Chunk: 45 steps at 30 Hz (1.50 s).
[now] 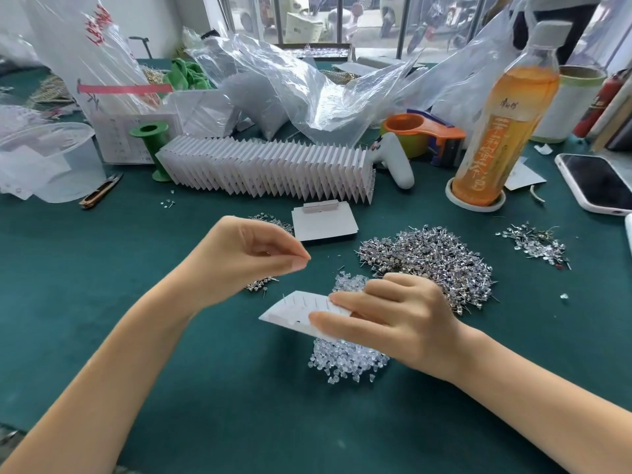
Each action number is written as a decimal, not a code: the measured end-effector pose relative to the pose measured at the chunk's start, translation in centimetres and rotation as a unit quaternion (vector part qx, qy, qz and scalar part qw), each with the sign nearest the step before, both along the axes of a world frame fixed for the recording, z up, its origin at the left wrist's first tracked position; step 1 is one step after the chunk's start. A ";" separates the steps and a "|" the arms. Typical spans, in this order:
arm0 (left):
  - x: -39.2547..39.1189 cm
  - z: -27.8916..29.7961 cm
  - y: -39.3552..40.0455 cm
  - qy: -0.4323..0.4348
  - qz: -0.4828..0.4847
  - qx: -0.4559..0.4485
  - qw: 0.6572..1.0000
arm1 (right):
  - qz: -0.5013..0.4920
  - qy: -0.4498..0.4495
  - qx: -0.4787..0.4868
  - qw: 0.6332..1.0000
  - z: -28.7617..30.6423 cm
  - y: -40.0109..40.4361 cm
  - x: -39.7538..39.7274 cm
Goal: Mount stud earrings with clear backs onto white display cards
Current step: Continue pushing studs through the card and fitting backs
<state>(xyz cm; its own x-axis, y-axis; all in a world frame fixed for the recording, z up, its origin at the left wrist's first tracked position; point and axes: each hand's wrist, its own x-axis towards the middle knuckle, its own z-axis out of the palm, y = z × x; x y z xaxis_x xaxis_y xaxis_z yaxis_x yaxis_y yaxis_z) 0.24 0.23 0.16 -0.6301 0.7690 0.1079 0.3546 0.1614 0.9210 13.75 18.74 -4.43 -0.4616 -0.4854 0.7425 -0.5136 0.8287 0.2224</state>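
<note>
Orange Chinese characters are printed in a vertical column on the label of the tall clear plastic bottle of amber drink, which stands beyond and to the right of the right hand; a small brand mark sits above them, but none can be read with certainty. Red handwritten-style marks are carried on the translucent white plastic bag far beyond the left hand, illegible.

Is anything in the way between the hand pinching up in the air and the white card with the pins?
Nothing visible is. The left hand hangs above the white card with only open air between them. The right hand holds the card by its right end, so the earring posts on its left part stay uncovered.
</note>
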 end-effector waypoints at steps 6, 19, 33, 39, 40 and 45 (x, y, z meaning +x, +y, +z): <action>2.0 1.1 1.2 0.047 -0.144 -0.021 0.988 | -0.002 -0.022 0.014 1.000 0.0 -0.1 0.0; 1.7 0.8 1.9 0.100 -0.196 -0.074 0.973 | 0.005 -0.039 0.015 0.999 0.1 -0.1 0.1; 1.9 1.0 2.0 0.091 -0.190 -0.074 0.975 | 0.000 -0.031 -0.003 1.000 0.1 -0.1 0.0; 2.1 0.4 1.8 0.040 -0.175 -0.048 0.983 | -0.002 -0.028 -0.015 1.000 0.0 -0.1 -0.1; 2.0 0.3 1.8 0.033 -0.175 -0.045 0.983 | -0.001 -0.031 -0.016 0.999 0.0 0.0 -0.1; 2.1 0.3 1.9 0.030 -0.173 -0.042 0.984 | -0.006 -0.041 -0.011 0.999 -0.1 0.0 -0.1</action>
<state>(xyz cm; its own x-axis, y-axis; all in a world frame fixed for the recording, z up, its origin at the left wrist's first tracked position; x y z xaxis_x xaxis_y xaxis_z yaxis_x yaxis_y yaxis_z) 2.34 2.10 0.45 -0.3243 0.9438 0.0641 0.4556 0.0965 0.8849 13.66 18.76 -4.57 -0.5264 -0.4631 0.7131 -0.5195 0.8391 0.1614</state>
